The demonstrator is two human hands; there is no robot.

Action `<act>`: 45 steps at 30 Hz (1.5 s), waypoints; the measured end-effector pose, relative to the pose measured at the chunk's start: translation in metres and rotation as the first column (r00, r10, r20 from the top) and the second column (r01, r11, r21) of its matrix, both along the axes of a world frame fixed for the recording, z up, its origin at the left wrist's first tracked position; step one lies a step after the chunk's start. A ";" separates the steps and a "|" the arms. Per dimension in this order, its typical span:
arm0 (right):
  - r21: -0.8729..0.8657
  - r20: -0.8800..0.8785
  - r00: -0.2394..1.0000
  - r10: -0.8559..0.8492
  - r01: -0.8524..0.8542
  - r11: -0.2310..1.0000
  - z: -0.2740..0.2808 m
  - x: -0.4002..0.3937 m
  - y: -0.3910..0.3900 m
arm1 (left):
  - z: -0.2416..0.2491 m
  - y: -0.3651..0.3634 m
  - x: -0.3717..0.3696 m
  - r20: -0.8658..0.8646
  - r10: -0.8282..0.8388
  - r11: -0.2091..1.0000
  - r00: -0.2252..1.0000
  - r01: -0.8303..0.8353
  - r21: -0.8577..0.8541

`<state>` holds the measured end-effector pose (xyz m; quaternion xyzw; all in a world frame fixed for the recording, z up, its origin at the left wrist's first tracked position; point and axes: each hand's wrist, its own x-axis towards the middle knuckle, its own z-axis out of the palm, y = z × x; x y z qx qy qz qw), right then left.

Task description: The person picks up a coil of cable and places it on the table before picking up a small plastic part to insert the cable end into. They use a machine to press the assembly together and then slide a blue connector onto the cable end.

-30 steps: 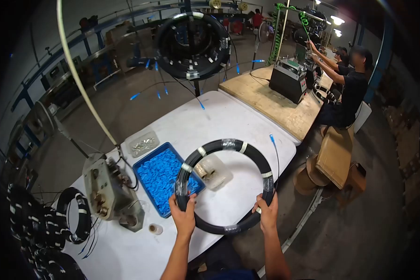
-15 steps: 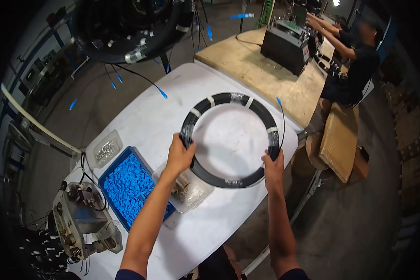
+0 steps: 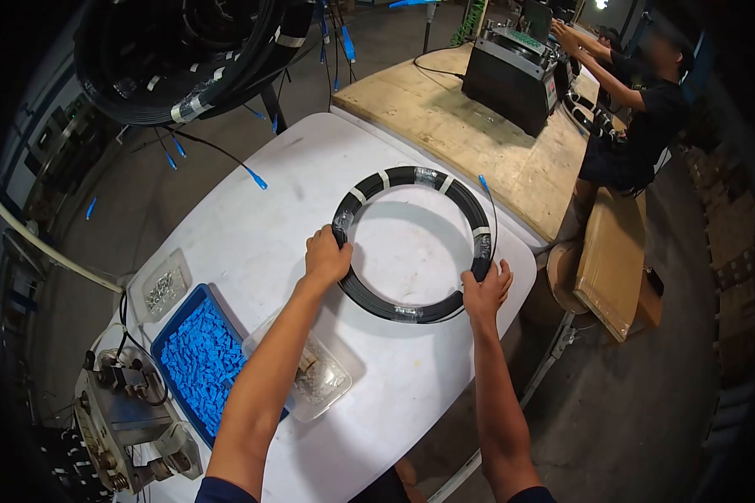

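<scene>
A round coil of black cable, bound with white ties and clear tape, is in front of me over the white table. On its left side my left hand is closed, fingers round the outside and thumb toward the inner edge. My right hand has the lower right side of the coil between thumb and fingers, with the outer fingers slightly spread. A loose cable end with a blue connector sticks up at the coil's right.
A blue tray of small blue parts, a clear tray and a small parts box sit left on the white table. Hanging cable coils are upper left. A person works by a black machine.
The coil has come to look flatter over the table, its lower edge farther from me. My right hand's fingers have spread slightly. The view has shifted, moving the trays left and down.
</scene>
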<state>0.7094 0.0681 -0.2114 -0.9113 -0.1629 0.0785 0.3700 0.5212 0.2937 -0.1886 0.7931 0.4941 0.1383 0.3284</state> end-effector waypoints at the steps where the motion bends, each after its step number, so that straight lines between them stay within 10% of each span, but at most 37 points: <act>1: 0.002 0.004 1.000 0.001 -0.001 1.000 -0.003 0.001 0.001 | -0.005 -0.002 0.003 -0.080 -0.001 0.998 0.997 0.006 0.059; 11: 0.020 0.079 0.996 0.047 -0.049 0.999 -0.018 0.001 -0.014 | 0.028 -0.010 -0.025 -0.195 -0.197 0.980 0.961 0.200 -0.002; 15: 0.305 0.027 1.000 -0.016 0.007 0.952 -0.014 -0.027 -0.033 | 0.060 -0.055 -0.075 0.392 -0.260 0.962 0.882 0.271 0.029; 25: 0.415 -0.023 0.885 0.466 -0.416 0.809 0.057 -0.274 -0.092 | 0.088 -0.260 -0.324 0.665 0.193 0.980 0.721 -0.110 -0.165; 34: 0.417 -0.055 0.221 0.974 -0.881 0.223 0.055 -0.477 -0.117 | 0.003 -0.378 -0.477 0.630 0.733 0.635 0.255 -0.587 -0.501; 41: 0.296 0.112 0.207 0.972 -0.941 0.166 0.030 -0.538 -0.091 | -0.017 -0.372 -0.477 0.545 0.679 0.680 0.492 -0.700 -0.216; 45: 0.345 -0.161 0.175 0.971 -0.912 0.222 0.026 -0.533 -0.089 | -0.015 -0.371 -0.477 0.532 0.731 0.654 0.427 -0.662 -0.366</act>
